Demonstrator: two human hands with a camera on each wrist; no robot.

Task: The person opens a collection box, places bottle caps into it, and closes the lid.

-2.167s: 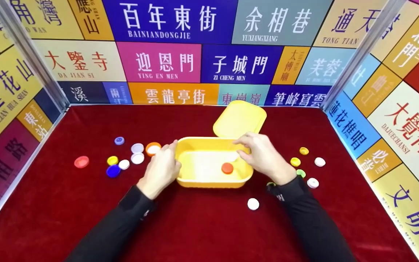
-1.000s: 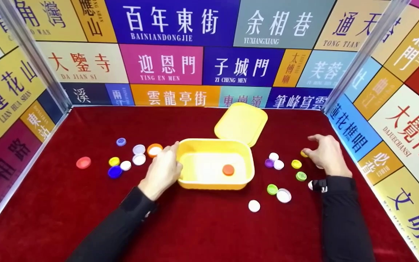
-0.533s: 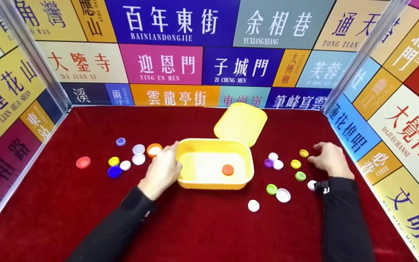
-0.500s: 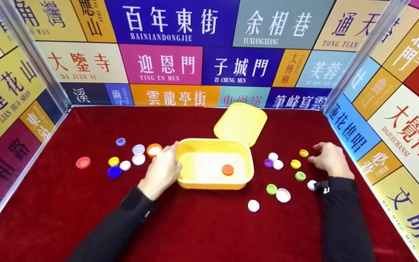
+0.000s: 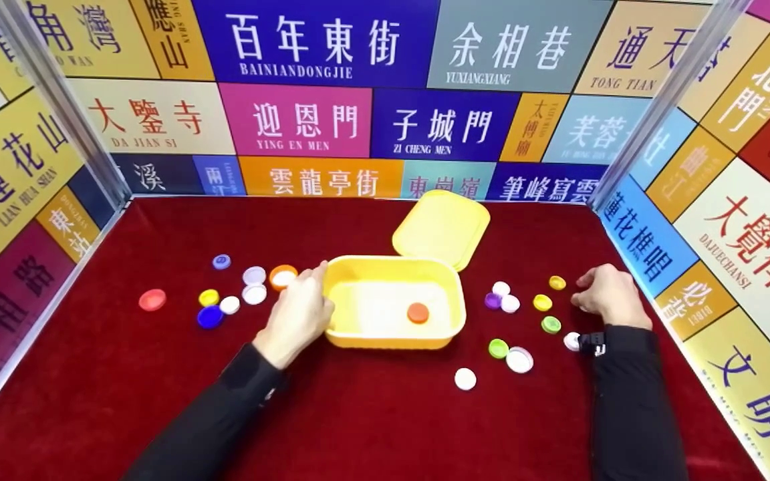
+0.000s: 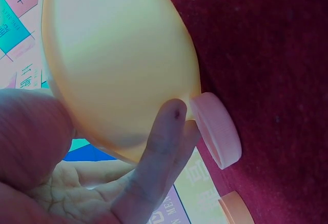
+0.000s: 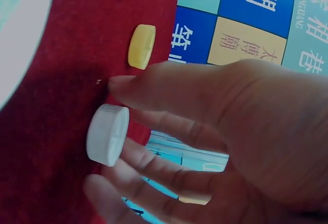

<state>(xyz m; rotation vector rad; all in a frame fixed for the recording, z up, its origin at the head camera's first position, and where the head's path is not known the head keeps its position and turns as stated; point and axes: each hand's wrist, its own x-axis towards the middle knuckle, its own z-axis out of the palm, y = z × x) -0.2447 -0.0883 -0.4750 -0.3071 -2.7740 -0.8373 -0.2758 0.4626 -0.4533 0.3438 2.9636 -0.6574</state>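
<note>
My left hand [image 5: 297, 310] grips the left end of an open yellow plastic box [image 5: 395, 341], thumb and fingers on either side of its wall. Inside lies one orange bottle cap [image 5: 418, 312]. Close to those fingertips, a pale pink cap [image 6: 218, 130] stands against the box in the left wrist view. At the far right, my right hand [image 5: 611, 297] is low over the cloth. A white bottle cap [image 7: 107, 135] sits between its thumb and loosely bent fingers in the right wrist view, with a small gap below the thumb. The head view hides this cap.
A yellow lid [image 5: 442, 227] leans behind the box. Right of it are scattered caps: yellow [image 5: 543, 302], green [image 5: 551, 325], purple [image 5: 493, 300] and several white ones. Left lie a red cap [image 5: 152, 300], a blue cap [image 5: 210, 316] and others. Printed panels [image 5: 295, 120] enclose the red cloth.
My right hand has left the box, moved to the far right past the yellow caps, and lowered there with fingers drawn closer. My left hand has stayed on the box.
</note>
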